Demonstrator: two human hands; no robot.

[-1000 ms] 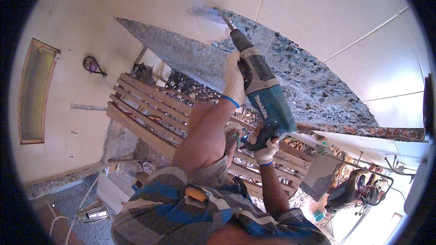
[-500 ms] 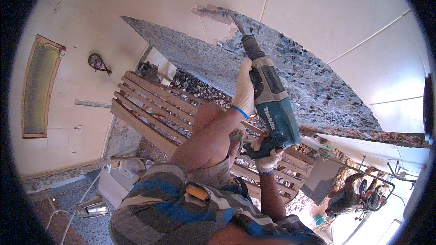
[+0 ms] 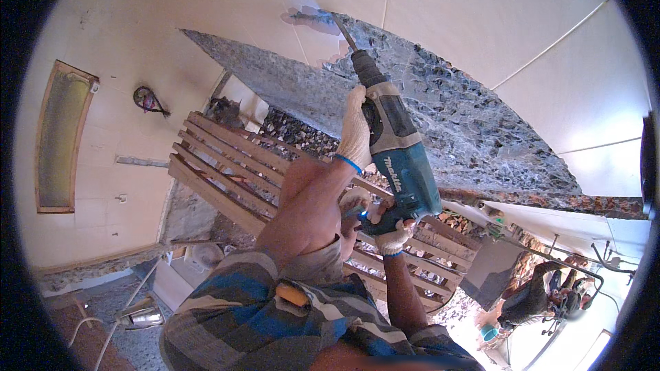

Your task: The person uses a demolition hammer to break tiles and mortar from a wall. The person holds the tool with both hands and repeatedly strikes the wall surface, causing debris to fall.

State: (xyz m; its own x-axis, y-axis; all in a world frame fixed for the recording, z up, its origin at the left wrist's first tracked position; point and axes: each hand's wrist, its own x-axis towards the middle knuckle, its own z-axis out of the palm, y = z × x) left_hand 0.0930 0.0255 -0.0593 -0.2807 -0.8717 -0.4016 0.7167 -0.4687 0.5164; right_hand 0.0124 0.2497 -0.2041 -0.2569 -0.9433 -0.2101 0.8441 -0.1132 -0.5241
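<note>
Clearly, the left grip (image 3: 355, 127) is clamping the hammer drill (image 3: 407, 158) by its side, the right grip (image 3: 393, 239) its rear — the bit (image 3: 345, 31) is seemingly meeting the pale wall (image 3: 454, 20) at a rough grey patch (image 3: 474, 120); a shallow, steady angle is probably serving best.

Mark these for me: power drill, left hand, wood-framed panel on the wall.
Power drill (image 3: 399, 139): head view, on the grey part of its casing.
Left hand (image 3: 355, 124): head view, on the gloved back of the hand.
Wood-framed panel (image 3: 67, 139): head view, mid-pane.
</note>
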